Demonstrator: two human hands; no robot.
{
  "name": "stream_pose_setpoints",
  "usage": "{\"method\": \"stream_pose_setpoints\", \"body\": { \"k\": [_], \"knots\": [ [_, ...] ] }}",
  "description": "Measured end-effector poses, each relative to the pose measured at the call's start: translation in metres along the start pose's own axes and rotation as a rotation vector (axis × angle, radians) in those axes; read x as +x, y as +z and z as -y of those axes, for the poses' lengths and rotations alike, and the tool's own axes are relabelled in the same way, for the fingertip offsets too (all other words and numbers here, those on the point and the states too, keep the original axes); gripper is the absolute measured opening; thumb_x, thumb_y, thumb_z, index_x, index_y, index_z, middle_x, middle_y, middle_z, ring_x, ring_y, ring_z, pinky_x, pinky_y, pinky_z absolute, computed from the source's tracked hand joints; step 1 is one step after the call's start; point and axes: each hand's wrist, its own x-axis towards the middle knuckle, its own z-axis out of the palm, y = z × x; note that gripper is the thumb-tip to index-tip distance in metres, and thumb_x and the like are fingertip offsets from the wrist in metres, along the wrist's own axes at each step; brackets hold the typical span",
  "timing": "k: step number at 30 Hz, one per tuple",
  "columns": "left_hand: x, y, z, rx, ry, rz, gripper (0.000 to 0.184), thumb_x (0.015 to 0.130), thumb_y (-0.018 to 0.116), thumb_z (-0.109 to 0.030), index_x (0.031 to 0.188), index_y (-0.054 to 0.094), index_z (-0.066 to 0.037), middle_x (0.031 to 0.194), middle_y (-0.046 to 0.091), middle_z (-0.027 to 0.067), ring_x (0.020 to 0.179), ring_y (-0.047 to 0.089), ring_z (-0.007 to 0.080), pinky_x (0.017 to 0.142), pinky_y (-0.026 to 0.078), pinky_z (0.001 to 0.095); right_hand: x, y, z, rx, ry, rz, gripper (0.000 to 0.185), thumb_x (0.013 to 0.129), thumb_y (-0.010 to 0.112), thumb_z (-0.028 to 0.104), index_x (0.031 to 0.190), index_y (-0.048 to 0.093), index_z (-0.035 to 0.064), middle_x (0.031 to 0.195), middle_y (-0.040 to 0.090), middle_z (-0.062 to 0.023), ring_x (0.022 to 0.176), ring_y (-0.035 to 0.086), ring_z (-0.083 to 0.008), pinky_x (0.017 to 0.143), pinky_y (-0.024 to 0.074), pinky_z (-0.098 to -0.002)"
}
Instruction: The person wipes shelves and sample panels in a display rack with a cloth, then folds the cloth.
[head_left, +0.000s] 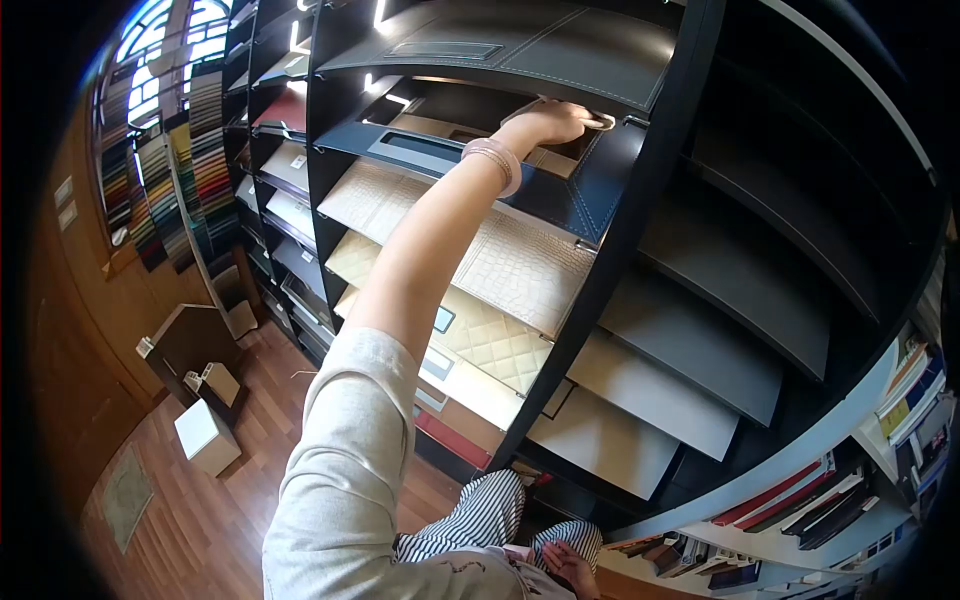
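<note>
My left hand reaches up into the rack, with a pink bracelet on the wrist. Its fingers are closed round a small pale thing that I cannot make out. Around and below it lies a dark blue stitched panel, with a grey-framed opening at its left. A black stitched panel is on the level above. Under the blue panel sits a cream crocodile-textured panel. Low in view, by my striped trousers, my right hand has its fingers apart and holds nothing that shows.
A dark upright post divides the rack; grey and beige panels slant to its right. Colour swatches hang at the left. A white box stands on the wood floor. Curved shelves with books are at the lower right.
</note>
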Motion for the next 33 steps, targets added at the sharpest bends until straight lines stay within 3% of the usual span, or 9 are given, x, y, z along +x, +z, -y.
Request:
{"method": "stream_pose_setpoints", "body": {
  "k": [6, 13, 16, 19, 28, 33],
  "knots": [
    [-0.01, 0.004, 0.009, -0.03, 0.058, -0.058, 0.045, 0.086, 0.039, -0.018, 0.126, 0.058, -0.014, 0.132, 0.054, 0.0152, 0.123, 0.049, 0.031, 0.106, 0.036, 0.0364, 0.0, -0.003, -0.003, 0.005, 0.002, -0.019, 0.047, 0.085, 0.039, -0.006, 0.133, 0.036, -0.0038, 0.138, 0.042, -0.0256, 0.128, 0.043, -0.0367, 0.11, 0.0348, -0.0459],
    [-0.066, -0.007, 0.028, -0.028, 0.268, 0.034, 0.043, 0.084, 0.042, -0.019, 0.122, 0.06, -0.006, 0.123, 0.059, 0.0193, 0.114, 0.055, 0.0345, 0.101, 0.04, 0.0382, -0.018, 0.029, 0.011, -0.001, 0.017, -0.067, 0.049, 0.085, 0.037, -0.007, 0.133, 0.036, -0.0037, 0.137, 0.043, -0.0261, 0.127, 0.044, -0.0362, 0.109, 0.0349, -0.0456],
    [-0.093, -0.018, 0.03, -0.028, 0.252, 0.086, 0.042, 0.085, 0.045, -0.019, 0.12, 0.06, -0.002, 0.122, 0.06, 0.0199, 0.113, 0.055, 0.0355, 0.099, 0.04, 0.0379, -0.018, 0.028, 0.007, -0.02, -0.001, -0.047, 0.05, 0.084, 0.037, -0.007, 0.133, 0.039, -0.003, 0.138, 0.043, -0.0251, 0.13, 0.042, -0.0364, 0.109, 0.0346, -0.0471],
    [-0.106, -0.033, 0.038, -0.055, 0.229, 0.174, 0.041, 0.086, 0.048, -0.019, 0.121, 0.059, 0.0, 0.121, 0.06, 0.0206, 0.114, 0.054, 0.0356, 0.1, 0.039, 0.037, -0.021, 0.034, 0.008, -0.043, -0.026, -0.001, 0.049, 0.085, 0.037, -0.006, 0.134, 0.034, -0.0042, 0.136, 0.044, -0.0268, 0.125, 0.046, -0.0358, 0.109, 0.0352, -0.0449],
    [-0.085, -0.029, 0.104, 0.059, -0.161, -0.073, 0.045, 0.092, 0.038, -0.03, 0.122, 0.056, -0.002, 0.123, 0.058, 0.0219, 0.119, 0.05, 0.0371, 0.101, 0.037, 0.041, -0.026, 0.026, 0.007, 0.03, -0.054, 0.002, 0.047, 0.084, 0.038, -0.008, 0.131, 0.04, -0.0048, 0.135, 0.045, -0.0274, 0.128, 0.044, -0.038, 0.109, 0.035, -0.0473],
    [-0.065, -0.017, 0.096, 0.134, -0.026, -0.019, 0.044, 0.091, 0.037, -0.033, 0.116, 0.058, -0.005, 0.124, 0.058, 0.0208, 0.123, 0.046, 0.0373, 0.105, 0.028, 0.05, -0.021, 0.023, 0.004, 0.011, -0.047, 0.027, 0.045, 0.084, 0.039, -0.008, 0.129, 0.041, -0.0055, 0.135, 0.045, -0.0274, 0.128, 0.043, -0.0381, 0.109, 0.0351, -0.0462]
  ]
}}
